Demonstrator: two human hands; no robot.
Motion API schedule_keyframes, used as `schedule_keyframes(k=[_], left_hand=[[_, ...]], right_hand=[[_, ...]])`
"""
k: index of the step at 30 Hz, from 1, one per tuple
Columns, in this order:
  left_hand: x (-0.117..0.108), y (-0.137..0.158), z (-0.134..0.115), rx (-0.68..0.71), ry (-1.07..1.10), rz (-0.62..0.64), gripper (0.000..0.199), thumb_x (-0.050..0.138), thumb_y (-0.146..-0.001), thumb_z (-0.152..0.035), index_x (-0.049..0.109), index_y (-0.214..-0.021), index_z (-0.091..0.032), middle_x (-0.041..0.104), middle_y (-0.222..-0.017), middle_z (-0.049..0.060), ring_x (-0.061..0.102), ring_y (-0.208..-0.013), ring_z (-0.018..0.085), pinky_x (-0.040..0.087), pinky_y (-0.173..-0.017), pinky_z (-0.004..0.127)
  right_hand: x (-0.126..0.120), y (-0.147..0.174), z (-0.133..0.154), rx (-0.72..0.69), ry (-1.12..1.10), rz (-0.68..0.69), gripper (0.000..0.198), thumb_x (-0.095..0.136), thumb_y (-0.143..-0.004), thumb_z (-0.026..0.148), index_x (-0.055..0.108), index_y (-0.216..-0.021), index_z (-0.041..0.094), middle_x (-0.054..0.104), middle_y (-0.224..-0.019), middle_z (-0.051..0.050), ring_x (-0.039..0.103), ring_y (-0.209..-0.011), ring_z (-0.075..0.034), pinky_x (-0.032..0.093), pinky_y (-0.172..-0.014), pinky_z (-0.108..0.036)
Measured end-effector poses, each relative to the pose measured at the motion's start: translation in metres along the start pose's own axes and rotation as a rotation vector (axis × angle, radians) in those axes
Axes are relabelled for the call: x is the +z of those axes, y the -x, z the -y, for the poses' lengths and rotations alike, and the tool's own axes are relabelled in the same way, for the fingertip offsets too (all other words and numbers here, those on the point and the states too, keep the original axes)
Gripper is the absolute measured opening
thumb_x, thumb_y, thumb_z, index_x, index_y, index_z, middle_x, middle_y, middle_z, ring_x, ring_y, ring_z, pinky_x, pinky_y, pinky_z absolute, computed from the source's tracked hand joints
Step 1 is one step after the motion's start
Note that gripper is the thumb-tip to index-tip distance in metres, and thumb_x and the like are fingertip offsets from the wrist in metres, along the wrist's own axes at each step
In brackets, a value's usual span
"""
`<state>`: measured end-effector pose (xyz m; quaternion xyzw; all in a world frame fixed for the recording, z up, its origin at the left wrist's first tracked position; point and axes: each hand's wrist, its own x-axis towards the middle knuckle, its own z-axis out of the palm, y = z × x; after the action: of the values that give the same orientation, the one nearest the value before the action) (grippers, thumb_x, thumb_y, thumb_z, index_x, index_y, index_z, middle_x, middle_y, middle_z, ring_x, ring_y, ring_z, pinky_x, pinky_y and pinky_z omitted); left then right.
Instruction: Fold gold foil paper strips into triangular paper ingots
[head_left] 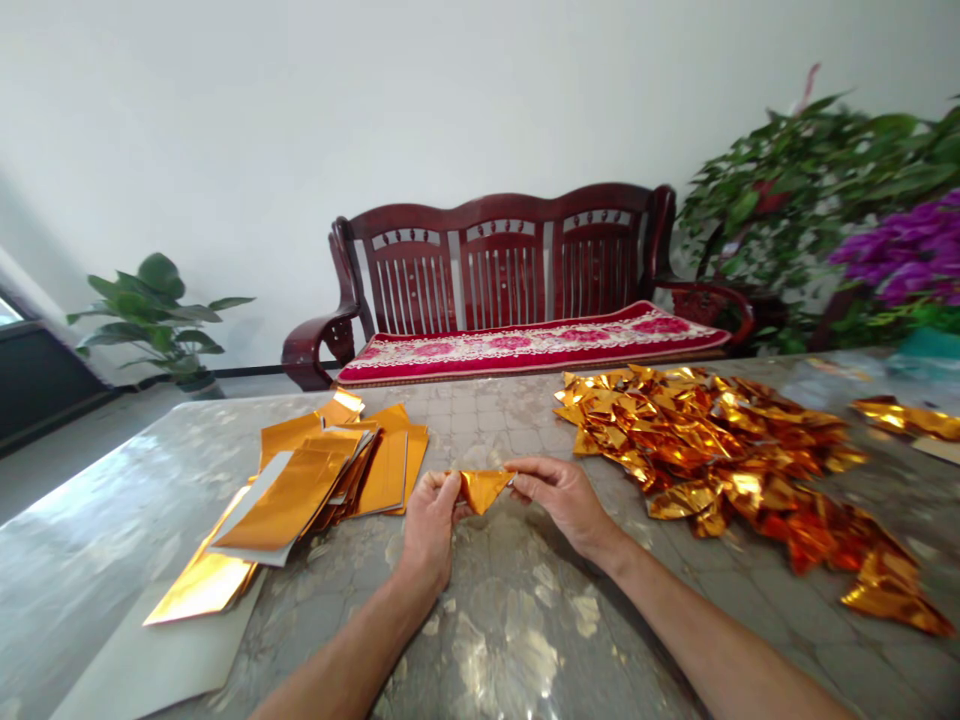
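Between my two hands is a small folded piece of gold foil paper (484, 489), its lower edge coming to a point. My left hand (433, 515) pinches its left end between thumb and fingers. At its right end, the thumb and fingertips of my right hand (559, 497) close on the corner. To the left lies a loose stack of flat gold foil sheets (300, 490), some with grey-white backs or borders showing. A heap of folded gold foil pieces (697, 430) spreads over the right side of the table.
The table (510, 620) has a glossy, patterned cover. Grey-white card (165, 640) lies under the sheets at left. Clear plastic (832, 378) is at the far right. Behind stand a dark red wooden bench (502, 270), a potted plant (161, 320) and purple flowers (907, 250).
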<state>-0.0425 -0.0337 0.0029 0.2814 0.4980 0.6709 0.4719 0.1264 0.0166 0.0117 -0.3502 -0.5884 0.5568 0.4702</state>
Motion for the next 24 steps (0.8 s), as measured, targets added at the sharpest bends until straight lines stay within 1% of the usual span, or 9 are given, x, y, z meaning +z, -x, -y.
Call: schedule_keyframes(k=[3, 5, 10, 13, 15, 17, 19, 22, 24], left_hand=[[-0.001, 0.0, 0.001, 0.023, -0.03, 0.024, 0.045, 0.078, -0.064, -0.055, 0.055, -0.073, -0.018, 0.063, -0.07, -0.002, 0.06, -0.063, 0.012, 0.048, -0.054, 0.021], [-0.001, 0.0, 0.0, 0.038, -0.049, 0.032, 0.044, 0.079, -0.063, -0.054, 0.056, -0.074, -0.018, 0.063, -0.071, -0.002, 0.059, -0.063, 0.011, 0.047, -0.051, 0.019], [-0.001, 0.0, -0.003, 0.033, -0.07, 0.071, 0.044, 0.081, -0.063, -0.051, 0.054, -0.07, -0.018, 0.059, -0.062, -0.004, 0.046, -0.047, 0.005, 0.035, -0.042, 0.016], [-0.003, -0.004, -0.003, 0.057, -0.097, 0.097, 0.043, 0.083, -0.061, -0.047, 0.053, -0.073, -0.018, 0.056, -0.059, -0.006, 0.042, -0.044, 0.004, 0.033, -0.042, 0.016], [-0.006, -0.007, -0.001, 0.118, -0.152, 0.13, 0.038, 0.083, -0.063, -0.042, 0.054, -0.075, -0.019, 0.054, -0.059, -0.007, 0.044, -0.046, 0.006, 0.036, -0.044, 0.017], [-0.01, -0.01, 0.001, 0.22, -0.239, 0.167, 0.03, 0.08, -0.067, -0.035, 0.056, -0.076, -0.02, 0.055, -0.063, -0.006, 0.048, -0.051, 0.008, 0.04, -0.049, 0.018], [-0.014, -0.013, 0.002, 0.331, -0.341, 0.205, 0.019, 0.075, -0.073, -0.029, 0.059, -0.078, -0.02, 0.057, -0.069, -0.004, 0.051, -0.057, 0.009, 0.042, -0.054, 0.019], [-0.021, -0.014, 0.001, 0.436, -0.504, 0.313, 0.004, 0.067, -0.08, -0.024, 0.066, -0.079, -0.021, 0.062, -0.075, -0.001, 0.053, -0.062, 0.012, 0.042, -0.06, 0.021], [-0.023, -0.015, -0.002, 0.497, -0.594, 0.387, 0.007, 0.064, -0.083, -0.022, 0.07, -0.079, -0.022, 0.065, -0.077, 0.002, 0.057, -0.068, 0.014, 0.043, -0.066, 0.023]], right_hand=[[0.001, 0.0, 0.001, 0.009, -0.005, -0.013, 0.03, 0.076, -0.071, 0.039, 0.078, -0.09, 0.017, 0.071, -0.068, -0.002, 0.059, -0.06, -0.013, 0.048, -0.06, -0.026], [0.0, 0.0, 0.001, 0.006, 0.016, -0.035, 0.028, 0.076, -0.069, 0.038, 0.077, -0.087, 0.016, 0.07, -0.066, -0.001, 0.057, -0.059, -0.012, 0.047, -0.06, -0.026], [-0.003, -0.001, 0.0, -0.054, 0.147, -0.104, 0.023, 0.073, -0.068, 0.035, 0.074, -0.081, 0.017, 0.07, -0.069, -0.001, 0.059, -0.062, -0.014, 0.047, -0.06, -0.025], [-0.006, -0.001, -0.001, -0.101, 0.238, -0.115, 0.018, 0.069, -0.069, 0.032, 0.072, -0.078, 0.017, 0.068, -0.066, 0.0, 0.058, -0.062, -0.014, 0.045, -0.059, -0.025], [-0.008, 0.0, -0.001, -0.121, 0.289, -0.113, 0.014, 0.067, -0.07, 0.031, 0.07, -0.075, 0.018, 0.066, -0.063, 0.001, 0.056, -0.06, -0.014, 0.043, -0.058, -0.025], [-0.01, 0.0, 0.0, -0.139, 0.324, -0.096, 0.011, 0.065, -0.071, 0.029, 0.069, -0.074, 0.019, 0.064, -0.061, 0.002, 0.055, -0.059, -0.014, 0.042, -0.057, -0.025], [-0.013, 0.0, 0.0, -0.176, 0.361, -0.065, 0.01, 0.063, -0.073, 0.027, 0.07, -0.073, 0.02, 0.065, -0.064, 0.001, 0.057, -0.062, -0.015, 0.043, -0.06, -0.025], [-0.018, -0.002, 0.0, -0.257, 0.429, -0.008, 0.012, 0.061, -0.075, 0.024, 0.072, -0.076, 0.02, 0.066, -0.072, -0.001, 0.06, -0.07, -0.016, 0.046, -0.067, -0.027], [-0.021, -0.004, -0.001, -0.298, 0.474, 0.034, 0.014, 0.06, -0.078, 0.022, 0.074, -0.077, 0.021, 0.064, -0.073, -0.001, 0.06, -0.071, -0.016, 0.045, -0.068, -0.027]])
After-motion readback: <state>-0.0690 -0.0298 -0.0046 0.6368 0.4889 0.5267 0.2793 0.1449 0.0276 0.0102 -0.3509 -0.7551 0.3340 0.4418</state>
